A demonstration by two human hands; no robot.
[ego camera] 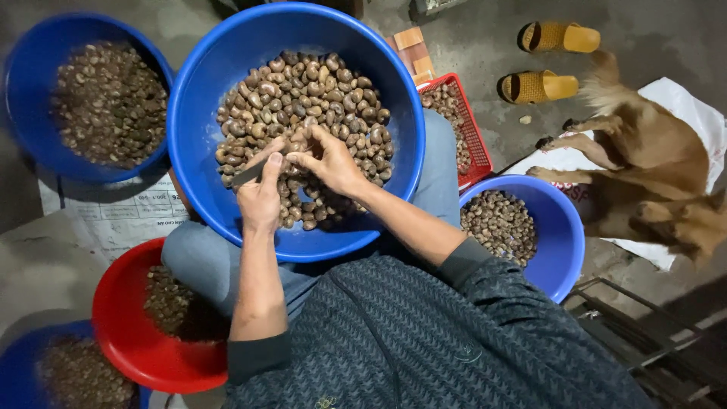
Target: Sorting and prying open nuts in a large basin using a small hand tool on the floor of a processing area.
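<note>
Left hand over the big blue basin, fingers curled tight round a thin dark blade-like tool, thumb pressed along its top. Right hand just beside it, fingertips pinched together on one nut, most of that nut hidden under the fingers. Heap of brown nuts filling the far half of the basin, bare blue floor near the wrists. Basin perched on the lap, near rim cut off from sight by the forearms and dark patterned shirt.

Left of the basin: second blue basin of smaller, blurred pieces, too smeared to make out. Below-left: red bowl, contents half lost in shadow, and another blue rim cropped at the corner. Right of the basin: red mesh tray mostly tucked behind it, smaller blue bowl with nuts. Farther right: brown dog, head out of frame, and yellow sandals.
</note>
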